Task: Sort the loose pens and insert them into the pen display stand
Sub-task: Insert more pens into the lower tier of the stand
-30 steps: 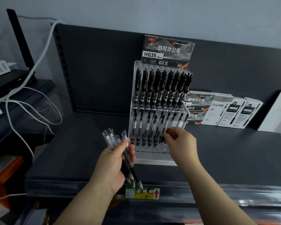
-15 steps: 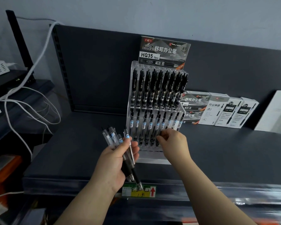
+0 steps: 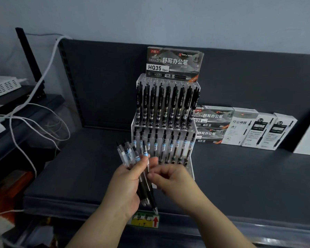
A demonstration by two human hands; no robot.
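Right hand (image 3: 172, 179) is back from stand (image 3: 191, 165) at the pens (image 3: 126, 154) the left hand (image 3: 125, 187) grips; fingers (image 3: 151, 176) curled at one, pinch unclear. Next pen pickup.

My left hand (image 3: 127, 183) grips a fanned bunch of clear-barrelled pens with black grips (image 3: 127, 154), their tips pointing toward 5 o'clock. My right hand (image 3: 174, 179) sits at its 3 o'clock, curled fingertips (image 3: 151, 176) against one pen of the bunch; I can't tell whether they pinch it. At 12 o'clock stands the clear acrylic two-tier pen display stand (image 3: 191, 164), with pens in both rows. White pen boxes (image 3: 258, 129) stand at its 3 o'clock on the dark grey shelf (image 3: 240, 176).
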